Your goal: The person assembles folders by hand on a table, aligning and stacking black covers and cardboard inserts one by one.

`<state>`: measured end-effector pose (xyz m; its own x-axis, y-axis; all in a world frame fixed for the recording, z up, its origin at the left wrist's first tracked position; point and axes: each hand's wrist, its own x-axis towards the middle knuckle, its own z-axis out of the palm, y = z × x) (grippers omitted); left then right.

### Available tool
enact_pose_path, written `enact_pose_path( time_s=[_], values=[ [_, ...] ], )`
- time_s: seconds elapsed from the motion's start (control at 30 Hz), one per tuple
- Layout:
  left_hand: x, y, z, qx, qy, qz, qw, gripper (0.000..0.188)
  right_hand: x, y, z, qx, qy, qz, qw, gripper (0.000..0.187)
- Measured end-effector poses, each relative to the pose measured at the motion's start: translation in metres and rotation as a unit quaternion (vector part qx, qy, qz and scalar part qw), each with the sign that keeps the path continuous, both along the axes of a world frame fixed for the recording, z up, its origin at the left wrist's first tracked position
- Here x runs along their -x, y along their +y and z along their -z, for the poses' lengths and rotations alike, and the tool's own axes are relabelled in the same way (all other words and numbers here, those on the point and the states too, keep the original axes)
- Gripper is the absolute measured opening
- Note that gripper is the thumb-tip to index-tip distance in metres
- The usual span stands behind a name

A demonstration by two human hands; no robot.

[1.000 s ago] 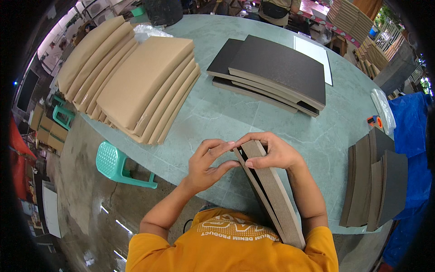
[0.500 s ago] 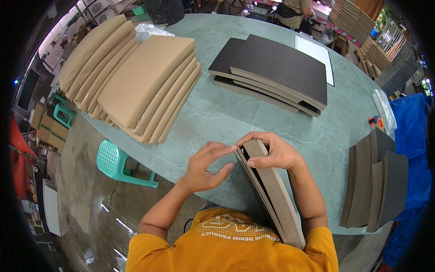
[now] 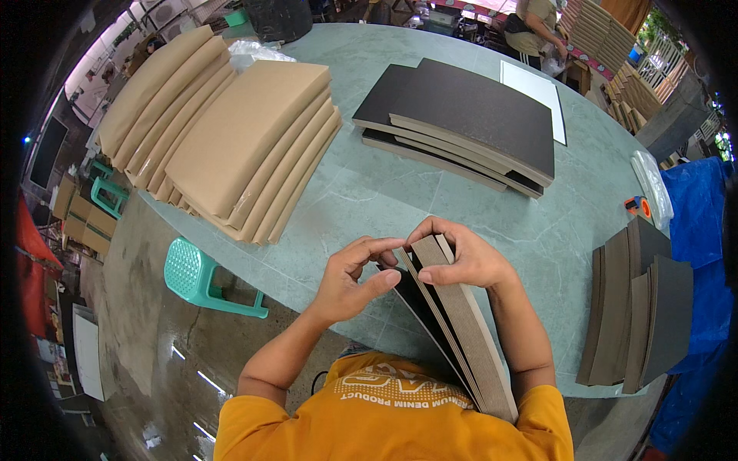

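A stack of thick grey-brown boards (image 3: pixel 470 330) stands on edge, tilted, its lower end against my yellow shirt. My right hand (image 3: pixel 467 257) grips its top end, thumb on the near side and fingers over the far corner. At the left side of the stack, one black-faced board (image 3: pixel 421 307) is spread away, leaving a narrow wedge-shaped gap. My left hand (image 3: pixel 347 278) holds that board's top corner between bent fingers and thumb, its index fingertip close to the stack. Part of the corner is hidden by the fingers.
On the round green table (image 3: pixel 361 207) lie brown paper-wrapped bundles (image 3: pixel 254 131), black boards (image 3: pixel 480 107) and a white sheet (image 3: pixel 538 96). More boards (image 3: pixel 665 315), a tape roll (image 3: pixel 638 206) and clear plastic (image 3: pixel 652 184) are at right. A green stool (image 3: pixel 192 276) stands left; another person (image 3: pixel 538 27) is beyond.
My left thumb and fingers have closed in, and the outer board has swung left, away from the stack. My right hand stays in place. The person beyond has moved right.
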<state>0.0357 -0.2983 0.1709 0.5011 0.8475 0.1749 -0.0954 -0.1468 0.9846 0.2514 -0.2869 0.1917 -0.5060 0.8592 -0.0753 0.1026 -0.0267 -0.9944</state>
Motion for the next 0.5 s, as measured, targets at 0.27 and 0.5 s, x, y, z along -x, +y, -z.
enact_pose_path(
  time_s=[0.27, 0.5],
  values=[
    [-0.013, -0.002, 0.008, 0.024, -0.070, -0.036, 0.997, 0.043, -0.001, 0.000, 0.006, 0.000, 0.017, 0.016, 1.000, 0.046],
    [-0.012, -0.003, -0.007, -0.009, 0.018, -0.019, 1.000, 0.037, -0.004, 0.000, 0.007, 0.016, 0.031, 0.015, 0.999, 0.044]
  ],
)
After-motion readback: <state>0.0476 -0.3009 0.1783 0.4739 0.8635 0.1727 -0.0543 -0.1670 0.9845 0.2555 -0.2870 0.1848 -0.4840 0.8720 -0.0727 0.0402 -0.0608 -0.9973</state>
